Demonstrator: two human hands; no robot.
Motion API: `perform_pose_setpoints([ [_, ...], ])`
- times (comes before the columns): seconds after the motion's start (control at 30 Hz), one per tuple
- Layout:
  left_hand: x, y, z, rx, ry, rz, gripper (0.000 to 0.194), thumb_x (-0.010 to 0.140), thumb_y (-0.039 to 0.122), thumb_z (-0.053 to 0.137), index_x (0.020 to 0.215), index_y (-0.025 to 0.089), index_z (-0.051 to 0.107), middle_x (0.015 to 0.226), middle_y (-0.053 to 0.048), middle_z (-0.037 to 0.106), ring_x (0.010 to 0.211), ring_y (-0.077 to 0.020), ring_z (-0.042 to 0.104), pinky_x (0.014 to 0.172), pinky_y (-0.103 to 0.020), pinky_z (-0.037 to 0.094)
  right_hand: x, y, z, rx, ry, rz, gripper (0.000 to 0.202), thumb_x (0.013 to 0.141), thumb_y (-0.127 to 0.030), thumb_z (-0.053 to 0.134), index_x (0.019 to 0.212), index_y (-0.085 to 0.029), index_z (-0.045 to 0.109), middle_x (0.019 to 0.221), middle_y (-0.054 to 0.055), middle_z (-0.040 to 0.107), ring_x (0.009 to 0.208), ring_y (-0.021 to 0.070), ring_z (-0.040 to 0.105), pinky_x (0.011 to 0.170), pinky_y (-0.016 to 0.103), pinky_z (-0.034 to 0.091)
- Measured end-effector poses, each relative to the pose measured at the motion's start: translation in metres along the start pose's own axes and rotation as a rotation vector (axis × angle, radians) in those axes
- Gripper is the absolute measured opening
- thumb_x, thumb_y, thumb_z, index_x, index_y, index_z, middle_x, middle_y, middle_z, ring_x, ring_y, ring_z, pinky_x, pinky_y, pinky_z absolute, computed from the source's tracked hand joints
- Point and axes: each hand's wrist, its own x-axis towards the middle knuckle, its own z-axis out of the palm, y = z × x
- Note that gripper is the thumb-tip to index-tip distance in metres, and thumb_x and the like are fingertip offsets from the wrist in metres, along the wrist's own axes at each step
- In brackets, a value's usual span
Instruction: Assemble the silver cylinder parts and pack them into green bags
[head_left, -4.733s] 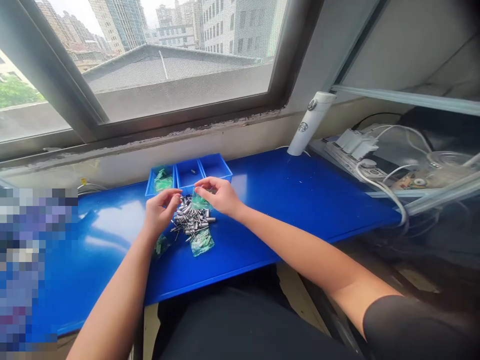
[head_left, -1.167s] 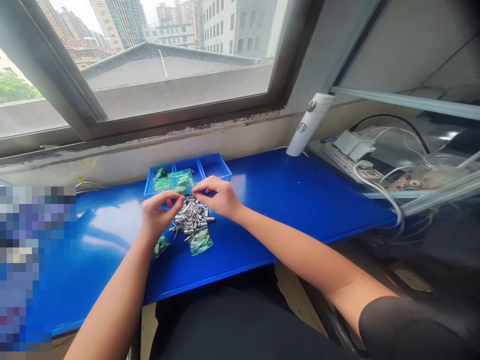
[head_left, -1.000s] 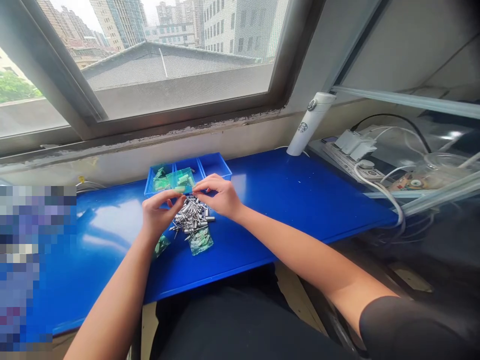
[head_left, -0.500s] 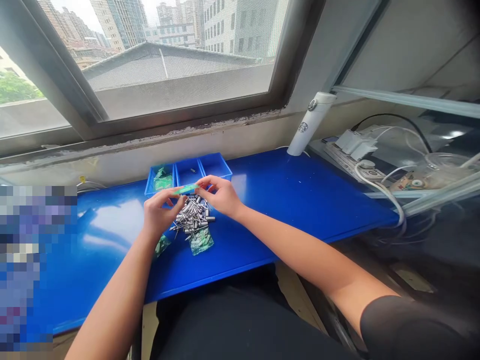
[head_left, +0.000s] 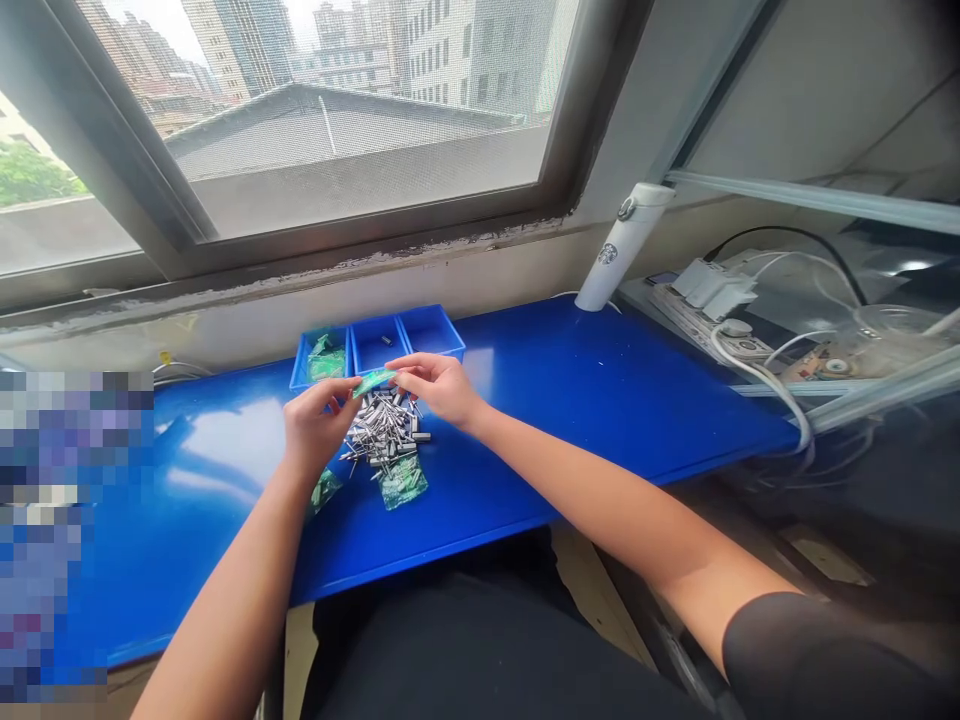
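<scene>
Between my two hands is a small green plastic bag (head_left: 373, 380), pinched at either end. My left hand (head_left: 319, 417) grips its left side, and my right hand (head_left: 439, 388) has the right side between thumb and fingers. Under the bag a heap of metal pieces with thin stems, like rivets (head_left: 382, 428), lies on the blue table (head_left: 555, 400). Just in front of the heap is a green-tinted bag (head_left: 403, 482) with small pieces in it. Another green bag (head_left: 324, 490) is partly covered by my left forearm.
Behind my hands stands a blue tray (head_left: 459, 345) with three compartments; the left one has green bags, the middle one a small metal piece. A white bottle (head_left: 624, 245) stands at the back right. Power adapters (head_left: 716, 285) and cables lie beyond the table's right end.
The green bag has tilted, its left end now lower, and my left hand has shifted slightly left. Both hands still hold it.
</scene>
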Motion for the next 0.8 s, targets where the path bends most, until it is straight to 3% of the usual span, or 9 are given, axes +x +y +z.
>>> perform_pose_setpoints([
  [0.2,-0.002,-0.004,0.002,0.0,-0.032,-0.056,0.014,0.081,0.029,0.072,0.091,0.022,0.078,0.071,0.0,0.074,0.055,-0.0114,0.059,0.058,-0.025,0.054,-0.002,0.002,0.003,0.088,-0.07,-0.021,0.036,0.075,-0.041,0.075,0.103,-0.018,0.074,0.085,0.005,0.074,0.076,0.0156,0.067,0.063,0.028,0.053],
  [0.47,0.0,0.0,0.003,-0.104,-0.051,-0.083,0.02,0.08,0.033,0.074,0.097,0.022,0.076,0.084,-0.003,0.077,0.067,-0.0139,0.069,0.058,-0.025,0.056,-0.004,-0.002,0.002,0.023,-0.076,-0.032,0.041,0.07,-0.04,0.082,0.104,-0.018,0.074,0.08,0.001,0.069,0.063,0.0107,0.059,0.059,0.027,0.051],
  [0.63,0.0,0.002,0.003,-0.197,-0.066,-0.094,0.024,0.079,0.031,0.077,0.1,0.021,0.076,0.08,-0.002,0.076,0.063,-0.0134,0.068,0.06,-0.026,0.058,-0.003,0.0,0.001,-0.004,-0.111,-0.046,0.045,0.075,-0.038,0.078,0.117,-0.021,0.072,0.096,0.006,0.074,0.083,0.0169,0.069,0.072,0.032,0.058],
  [0.73,0.001,-0.002,0.004,-0.174,0.013,-0.152,0.024,0.082,0.034,0.074,0.101,0.02,0.076,0.087,-0.005,0.078,0.067,-0.0143,0.07,0.064,-0.027,0.059,-0.003,0.003,0.002,0.023,-0.136,-0.05,0.049,0.078,-0.034,0.074,0.125,-0.022,0.068,0.106,0.008,0.075,0.093,0.0187,0.071,0.083,0.036,0.059],
  [0.8,0.005,-0.01,0.001,-0.11,0.139,-0.226,0.025,0.085,0.037,0.07,0.101,0.019,0.076,0.087,-0.005,0.078,0.069,-0.0147,0.071,0.067,-0.028,0.059,-0.003,0.004,0.002,0.043,-0.138,-0.031,0.05,0.079,-0.033,0.073,0.127,-0.022,0.067,0.108,0.008,0.076,0.092,0.018,0.071,0.085,0.037,0.059],
])
